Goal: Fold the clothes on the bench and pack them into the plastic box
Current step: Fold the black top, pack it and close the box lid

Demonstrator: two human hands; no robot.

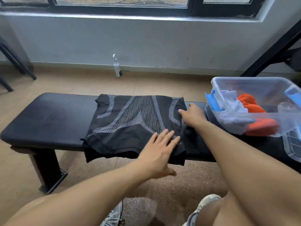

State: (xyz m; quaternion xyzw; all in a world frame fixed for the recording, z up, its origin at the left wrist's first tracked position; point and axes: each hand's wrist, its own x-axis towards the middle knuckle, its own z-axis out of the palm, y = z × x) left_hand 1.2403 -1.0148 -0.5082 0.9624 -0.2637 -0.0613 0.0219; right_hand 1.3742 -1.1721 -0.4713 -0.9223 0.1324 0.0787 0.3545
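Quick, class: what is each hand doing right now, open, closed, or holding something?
Left hand: open, fingers straight, flat on the black shirt.
Right hand: fingers at the shirt's right edge; whether they pinch it cannot be told.

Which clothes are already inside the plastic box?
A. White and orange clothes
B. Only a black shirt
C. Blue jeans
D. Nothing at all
A: through the clear wall of the plastic box a white garment and orange clothes show, while the black shirt lies on the bench.

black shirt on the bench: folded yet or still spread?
Mostly spread. The black shirt lies flat across the bench, hem hanging over the front edge; only its right side looks turned in.
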